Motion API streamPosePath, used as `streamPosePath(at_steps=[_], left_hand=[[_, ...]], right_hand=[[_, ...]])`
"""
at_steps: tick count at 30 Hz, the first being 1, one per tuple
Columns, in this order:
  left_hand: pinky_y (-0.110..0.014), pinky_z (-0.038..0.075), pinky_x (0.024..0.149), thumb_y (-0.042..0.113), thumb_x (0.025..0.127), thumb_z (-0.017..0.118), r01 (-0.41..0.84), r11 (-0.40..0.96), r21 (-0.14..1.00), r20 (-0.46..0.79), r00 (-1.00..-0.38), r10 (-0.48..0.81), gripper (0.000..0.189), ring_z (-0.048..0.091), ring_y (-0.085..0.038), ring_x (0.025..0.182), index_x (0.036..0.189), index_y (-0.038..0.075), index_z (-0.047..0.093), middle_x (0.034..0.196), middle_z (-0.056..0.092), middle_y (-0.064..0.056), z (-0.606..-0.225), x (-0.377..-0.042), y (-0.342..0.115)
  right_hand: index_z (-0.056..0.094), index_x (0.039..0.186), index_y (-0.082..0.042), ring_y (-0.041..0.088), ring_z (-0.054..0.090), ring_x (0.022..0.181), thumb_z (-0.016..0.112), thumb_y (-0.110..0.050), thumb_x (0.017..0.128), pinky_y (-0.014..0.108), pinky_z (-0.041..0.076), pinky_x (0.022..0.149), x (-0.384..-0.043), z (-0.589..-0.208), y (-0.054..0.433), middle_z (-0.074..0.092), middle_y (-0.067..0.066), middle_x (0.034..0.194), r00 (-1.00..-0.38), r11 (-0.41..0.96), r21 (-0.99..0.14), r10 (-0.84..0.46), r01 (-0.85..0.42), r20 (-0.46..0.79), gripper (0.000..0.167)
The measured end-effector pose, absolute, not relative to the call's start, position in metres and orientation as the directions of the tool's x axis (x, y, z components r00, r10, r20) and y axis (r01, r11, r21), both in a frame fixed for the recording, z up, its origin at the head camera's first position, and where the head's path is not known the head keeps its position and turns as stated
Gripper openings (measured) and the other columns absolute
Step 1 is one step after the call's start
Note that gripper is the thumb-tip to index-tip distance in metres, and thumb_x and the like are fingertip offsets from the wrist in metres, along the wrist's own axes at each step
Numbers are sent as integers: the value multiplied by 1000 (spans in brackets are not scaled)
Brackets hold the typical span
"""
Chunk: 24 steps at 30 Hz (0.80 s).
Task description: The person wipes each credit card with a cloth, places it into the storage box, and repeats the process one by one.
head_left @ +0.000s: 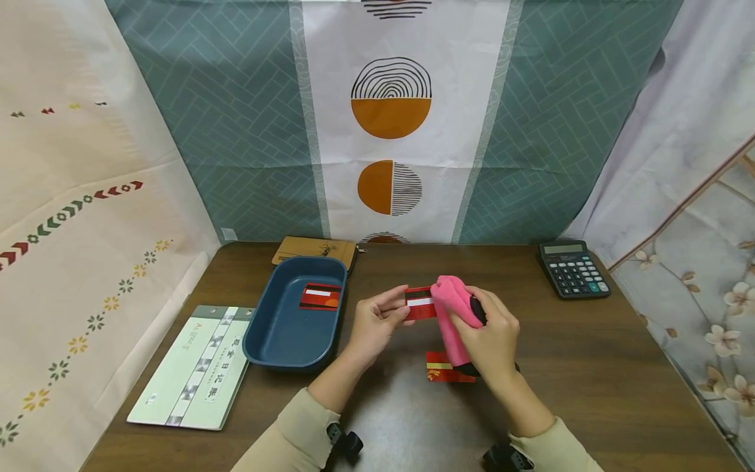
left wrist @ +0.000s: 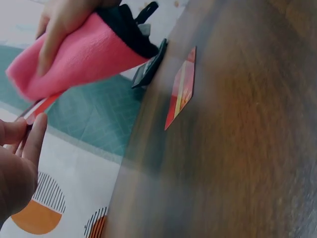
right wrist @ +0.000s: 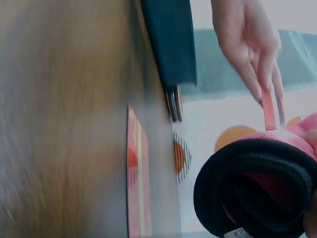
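Between its thumb and fingers my left hand [head_left: 376, 320] pinches a red bank card [head_left: 418, 304] with a dark stripe and a white strip. My right hand [head_left: 491, 335] grips a folded pink cloth [head_left: 451, 328] with black edging, whose end covers the card's right part. The right wrist view shows the cloth's rolled black edge [right wrist: 210, 183] with a small label, and the held card [right wrist: 269, 110] edge-on. Below the cloth a second red card [head_left: 439, 372] with a yellowish stripe lies on the table, its right end partly hidden by the cloth.
Left of the hands stands a blue tray [head_left: 255, 341] with another red card [head_left: 319, 297] inside. A pale green booklet [head_left: 194, 367] lies beside it, and a brown notebook [head_left: 312, 248] behind it. A black calculator [head_left: 575, 270] sits at the back right of the wooden table [head_left: 590, 380].
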<state>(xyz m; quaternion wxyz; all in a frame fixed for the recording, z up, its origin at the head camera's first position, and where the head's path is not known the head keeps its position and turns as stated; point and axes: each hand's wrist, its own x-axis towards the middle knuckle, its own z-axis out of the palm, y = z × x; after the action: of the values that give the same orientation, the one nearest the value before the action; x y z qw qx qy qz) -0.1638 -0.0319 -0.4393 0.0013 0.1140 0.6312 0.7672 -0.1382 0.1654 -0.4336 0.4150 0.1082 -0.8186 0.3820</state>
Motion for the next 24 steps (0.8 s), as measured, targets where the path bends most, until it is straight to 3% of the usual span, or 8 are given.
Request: streamPosePath(at_steps=[4,7,10,12,16,20,24], left_hand=[[-38,63,74,-17,89,64,129,-238,963,171,-971,165,42,74,-23,87,131,-11,61,108,69,-34,-439,-165,-29],[-41,62,78,-17,91,63,126,-256,958,182,-961,208,41,73,-17,89,132,-13,59,110,68,-35,-440,-165,-25],[-42,62,78,-18,90,63,110,-276,955,174,-960,220,42,73,-15,88,132,-13,59,110,67,-35,-440,-165,-24],[-41,62,76,-19,89,64,96,-285,954,160,-965,209,43,73,-17,87,131,-12,60,109,68,-34,-440,-165,-26],[-40,63,75,-18,89,64,85,-294,952,151,-966,211,44,73,-19,87,131,-12,60,109,68,-34,-439,-166,-26],[-43,62,78,-18,90,62,96,-292,952,170,-956,241,42,72,-15,88,132,-15,58,111,66,-36,-439,-166,-21],[-43,62,78,-21,90,60,96,-279,955,163,-959,230,41,72,-12,87,130,-16,58,110,66,-37,-438,-165,-17]], right_hand=[[72,109,1,29,71,82,93,-3,68,47,61,76,-137,-432,161,73,14,99,-620,679,-539,155,-498,769,46],[73,109,2,31,71,82,93,-5,68,32,61,81,-134,-431,153,73,15,99,-621,633,-538,113,-556,775,46],[73,108,3,31,71,82,93,-3,67,13,51,88,-134,-430,154,72,16,99,-609,620,-539,120,-571,784,46],[72,108,3,31,70,82,92,-1,67,7,46,90,-136,-430,158,72,16,98,-594,640,-540,159,-546,789,45],[72,108,3,31,70,81,90,-1,70,6,44,90,-141,-429,163,72,16,98,-586,662,-552,205,-507,784,43],[73,108,3,30,71,82,91,-5,70,7,47,89,-137,-430,154,73,15,98,-600,622,-553,163,-554,783,43],[73,107,3,30,71,81,93,-5,67,9,49,89,-133,-429,148,73,15,97,-572,605,-532,149,-592,807,45]])
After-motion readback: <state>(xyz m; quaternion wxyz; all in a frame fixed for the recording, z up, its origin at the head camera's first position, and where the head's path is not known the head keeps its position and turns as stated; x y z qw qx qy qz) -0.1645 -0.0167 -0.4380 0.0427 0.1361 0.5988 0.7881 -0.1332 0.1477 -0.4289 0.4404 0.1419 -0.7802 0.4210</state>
